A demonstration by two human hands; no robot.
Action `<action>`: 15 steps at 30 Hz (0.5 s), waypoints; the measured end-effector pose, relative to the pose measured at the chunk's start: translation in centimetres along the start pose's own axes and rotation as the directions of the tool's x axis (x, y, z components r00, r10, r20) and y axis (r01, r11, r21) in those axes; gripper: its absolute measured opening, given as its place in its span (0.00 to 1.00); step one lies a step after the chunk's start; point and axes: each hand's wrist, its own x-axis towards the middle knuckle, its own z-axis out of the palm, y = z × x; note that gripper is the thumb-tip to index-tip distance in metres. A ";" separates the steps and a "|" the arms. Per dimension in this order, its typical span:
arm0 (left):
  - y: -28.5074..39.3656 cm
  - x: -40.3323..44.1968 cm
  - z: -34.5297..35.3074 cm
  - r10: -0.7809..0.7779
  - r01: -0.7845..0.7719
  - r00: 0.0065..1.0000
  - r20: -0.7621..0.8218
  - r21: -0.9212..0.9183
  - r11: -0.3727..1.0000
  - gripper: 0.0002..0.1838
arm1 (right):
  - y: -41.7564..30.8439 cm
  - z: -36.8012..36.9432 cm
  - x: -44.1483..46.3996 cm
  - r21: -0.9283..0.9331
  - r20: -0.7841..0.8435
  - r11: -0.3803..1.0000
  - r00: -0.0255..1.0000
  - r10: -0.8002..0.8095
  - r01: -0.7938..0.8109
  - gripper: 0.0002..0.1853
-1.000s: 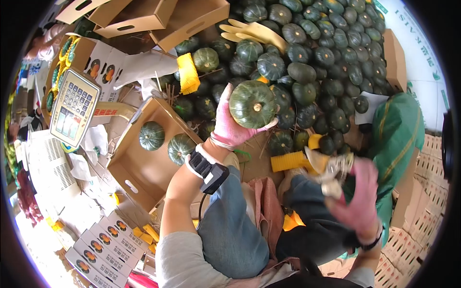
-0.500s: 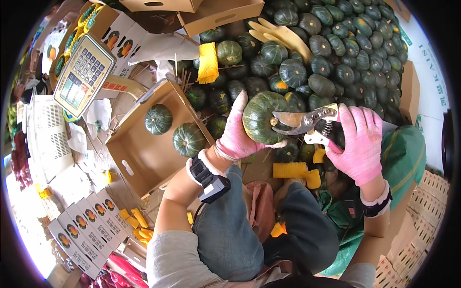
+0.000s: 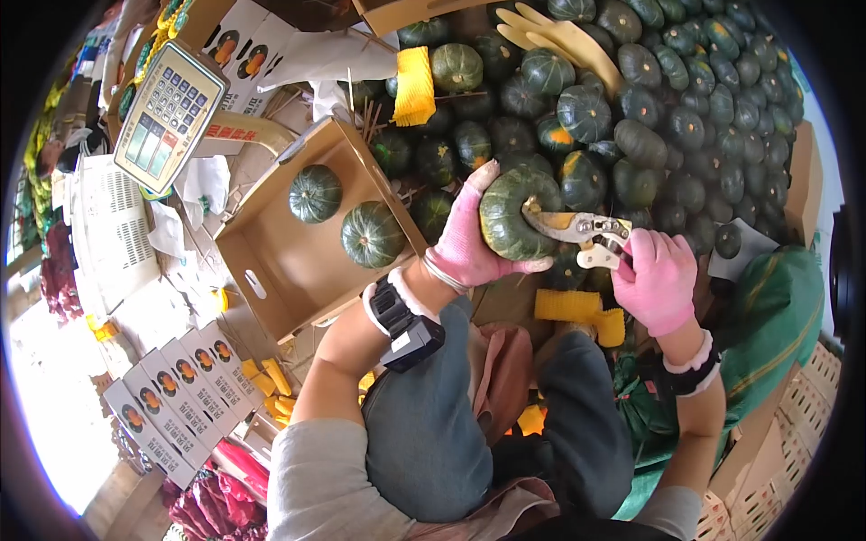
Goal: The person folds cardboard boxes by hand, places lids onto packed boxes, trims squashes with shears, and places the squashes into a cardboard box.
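My left hand [image 3: 472,236], in a pink glove with bare fingertips, grips a dark green pumpkin [image 3: 514,230] from its left side and underneath. My right hand [image 3: 657,281], gloved in pink too, is wrapped round the handles of pruning shears [image 3: 586,230]. The shears' blades lie against the pumpkin's stem and look closed or nearly so. Left of my hands, two green pumpkins [image 3: 316,193] sit inside an open cardboard box [image 3: 271,279].
A large heap of green pumpkins [image 3: 695,117] fills the far right, with a cream rubber glove [image 3: 568,45] on it. Yellow foam netting [image 3: 414,86] lies beyond the box. A digital scale [image 3: 170,117] stands at the left, above printed cartons [image 3: 167,397]. A green sack [image 3: 767,307] is at my right.
The shears' blades have come together at the stem as my right hand's fingers closed on the handles. The whole view has shifted slightly.
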 end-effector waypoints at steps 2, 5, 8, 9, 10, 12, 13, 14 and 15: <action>0.3 0.4 -0.4 -0.115 0.106 0.993 -0.025 -0.231 0.967 0.33 | 0.6 0.4 -1.0 0.154 0.056 0.982 0.993 0.106 -0.114 0.13; 1.7 -0.4 -2.0 -0.129 0.119 0.991 -0.037 -0.211 0.970 0.30 | 1.4 3.3 -4.6 0.559 0.131 0.736 0.917 0.376 -0.382 0.23; 1.8 -1.1 -1.6 -0.007 -0.001 0.985 -0.173 -0.044 0.999 0.28 | -0.1 5.2 -5.1 0.705 0.398 0.397 0.792 0.463 -0.587 0.21; 1.7 -1.2 -1.3 -0.019 0.013 0.984 -0.175 -0.037 0.999 0.29 | -1.6 5.2 -3.9 0.778 0.315 0.384 0.838 0.446 -0.497 0.21; 1.5 -1.2 -1.0 -0.054 0.049 0.985 -0.166 -0.034 0.998 0.29 | -2.5 5.4 -3.2 0.738 0.241 0.497 0.865 0.440 -0.458 0.22; 0.7 -0.8 -0.9 -0.078 0.069 0.994 -0.073 -0.119 0.991 0.31 | -4.1 4.7 -1.0 0.538 -0.015 0.774 0.915 0.403 -0.332 0.23; 0.5 -0.7 -1.0 -0.108 0.104 0.994 -0.034 -0.118 0.988 0.31 | -4.3 5.3 -0.8 0.645 0.003 0.685 0.898 0.440 -0.339 0.22; 0.4 -0.5 -1.3 -0.128 0.128 0.992 0.004 -0.120 0.984 0.31 | -4.3 5.9 -0.6 0.740 0.024 0.587 0.885 0.465 -0.328 0.22; 0.3 -0.6 -1.3 -0.147 0.143 0.988 -0.050 -0.090 0.986 0.32 | -4.5 5.4 -0.3 0.879 0.242 0.272 0.859 0.451 -0.391 0.21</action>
